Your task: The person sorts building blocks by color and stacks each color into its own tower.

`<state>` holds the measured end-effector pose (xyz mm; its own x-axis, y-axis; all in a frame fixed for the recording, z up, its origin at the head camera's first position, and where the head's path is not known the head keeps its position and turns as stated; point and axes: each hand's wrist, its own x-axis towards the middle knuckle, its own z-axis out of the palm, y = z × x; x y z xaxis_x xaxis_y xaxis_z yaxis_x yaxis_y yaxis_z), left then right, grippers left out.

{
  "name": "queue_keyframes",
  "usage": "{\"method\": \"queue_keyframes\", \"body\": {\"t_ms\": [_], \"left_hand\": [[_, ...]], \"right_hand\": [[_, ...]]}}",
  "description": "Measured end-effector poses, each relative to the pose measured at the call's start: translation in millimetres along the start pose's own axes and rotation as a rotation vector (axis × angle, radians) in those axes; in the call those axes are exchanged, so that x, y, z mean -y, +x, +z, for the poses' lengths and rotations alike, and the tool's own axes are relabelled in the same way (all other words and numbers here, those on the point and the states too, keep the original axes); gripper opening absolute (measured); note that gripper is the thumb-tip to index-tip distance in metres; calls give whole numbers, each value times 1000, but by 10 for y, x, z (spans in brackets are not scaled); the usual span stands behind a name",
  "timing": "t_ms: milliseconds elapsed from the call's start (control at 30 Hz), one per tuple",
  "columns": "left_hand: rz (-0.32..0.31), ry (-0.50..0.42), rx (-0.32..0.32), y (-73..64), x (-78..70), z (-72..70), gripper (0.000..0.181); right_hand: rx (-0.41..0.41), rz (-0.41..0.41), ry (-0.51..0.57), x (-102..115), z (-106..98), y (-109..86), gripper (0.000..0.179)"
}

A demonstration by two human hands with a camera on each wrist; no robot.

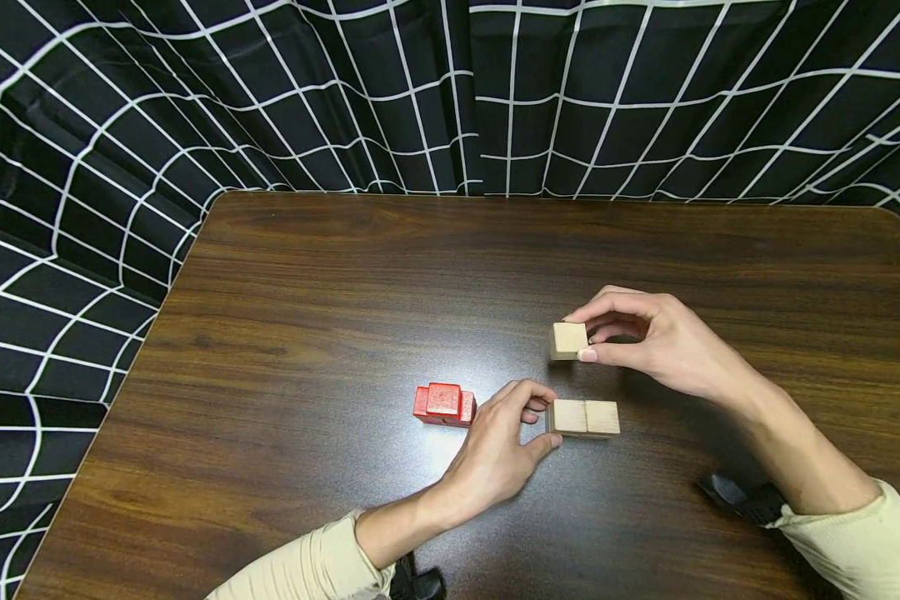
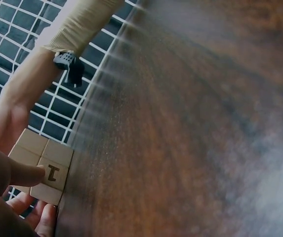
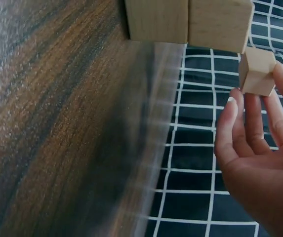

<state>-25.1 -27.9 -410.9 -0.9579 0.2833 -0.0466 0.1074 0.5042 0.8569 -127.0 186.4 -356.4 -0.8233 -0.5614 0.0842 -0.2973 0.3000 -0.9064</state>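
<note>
Two light wooden blocks sit side by side in the head view, a left one [image 1: 568, 415] and a right one [image 1: 602, 417]. My left hand [image 1: 498, 450] pinches the left block between thumb and fingers. A block face marked with a dark letter [image 2: 52, 173] shows by that thumb in the left wrist view. Beyond the pair, my right hand [image 1: 667, 342] holds a plain wooden cube [image 1: 570, 340] by thumb and fingertips. In the right wrist view the cube [image 3: 259, 71] is at the fingertips, with larger-looking wooden blocks [image 3: 158, 22] at the top.
Red blocks [image 1: 444, 402] stand grouped just left of my left hand, one raised above the others. All rest on a dark brown wooden table [image 1: 307, 275]. A black cloth with a white grid [image 1: 375, 92] hangs behind the far and left edges. Each wrist carries a black device [image 1: 742, 497].
</note>
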Motion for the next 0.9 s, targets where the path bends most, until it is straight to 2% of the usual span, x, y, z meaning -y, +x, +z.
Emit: {"method": "queue_keyframes", "body": {"t_ms": [467, 700, 900], "left_hand": [[-6, 16, 1, 3, -1, -2, 40], [10, 14, -5, 1, 1, 1, 40], [16, 14, -8, -1, 5, -3, 40]], "right_hand": [[29, -95, 3, 20, -32, -206, 41], [56, -90, 58, 11, -24, -281, 41], [85, -50, 44, 15, -6, -365, 39]]}}
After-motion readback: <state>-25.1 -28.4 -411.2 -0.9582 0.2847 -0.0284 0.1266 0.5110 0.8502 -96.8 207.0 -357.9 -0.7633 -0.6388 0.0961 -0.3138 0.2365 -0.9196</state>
